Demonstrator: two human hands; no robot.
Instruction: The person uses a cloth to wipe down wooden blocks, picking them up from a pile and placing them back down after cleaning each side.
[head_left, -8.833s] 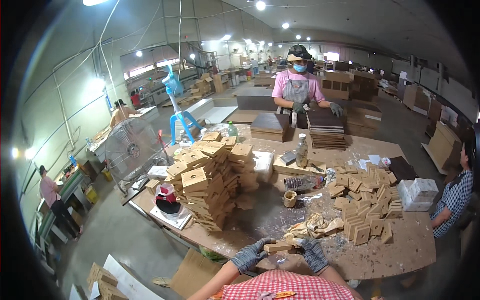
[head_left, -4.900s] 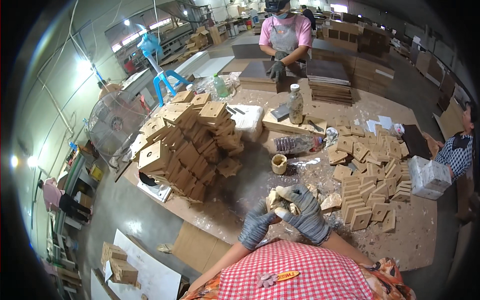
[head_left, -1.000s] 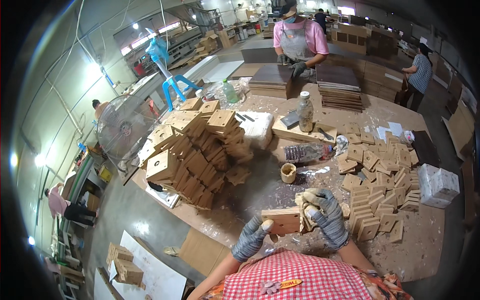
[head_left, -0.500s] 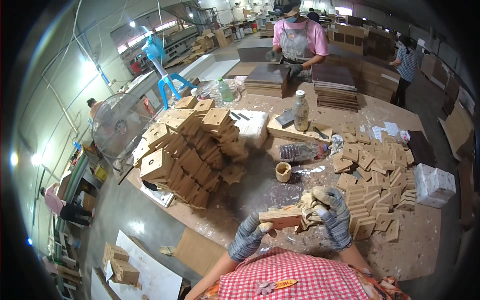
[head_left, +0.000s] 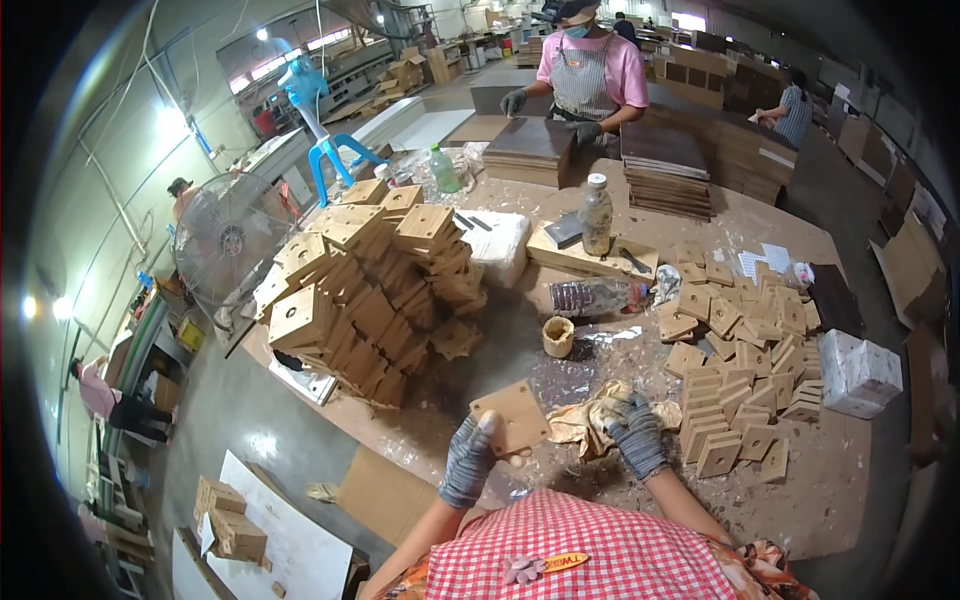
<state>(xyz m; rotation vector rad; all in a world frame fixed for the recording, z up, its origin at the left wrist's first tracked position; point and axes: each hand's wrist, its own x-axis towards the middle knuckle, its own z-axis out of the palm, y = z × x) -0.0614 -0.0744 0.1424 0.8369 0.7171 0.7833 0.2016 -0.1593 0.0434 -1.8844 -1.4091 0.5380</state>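
Note:
My left hand [head_left: 468, 460], in a grey knitted glove, grips a square wooden block [head_left: 512, 416] by its left edge. The block is tilted so that its flat face with small holes shows. A crumpled, stained cream rag [head_left: 588, 418] lies on the table to the right of the block. My gloved right hand [head_left: 638, 438] is closed on the rag's right side, its fingertips partly hidden in the cloth. Just beyond the rag stands a small round glue-crusted cup [head_left: 558, 337].
Wooden blocks form a tall stack [head_left: 375, 300] at left and a spread pile [head_left: 745, 370] at right. A lying plastic bottle [head_left: 590, 297], a standing bottle [head_left: 596, 215] and a white foam block [head_left: 860, 372] share the table [head_left: 800, 500]. A co-worker [head_left: 590, 85] handles dark panels [head_left: 528, 140] opposite.
The rag and block have come apart. My right hand has lowered the rag to the table, while my left has turned the block from edge-on to face-up and raised it slightly.

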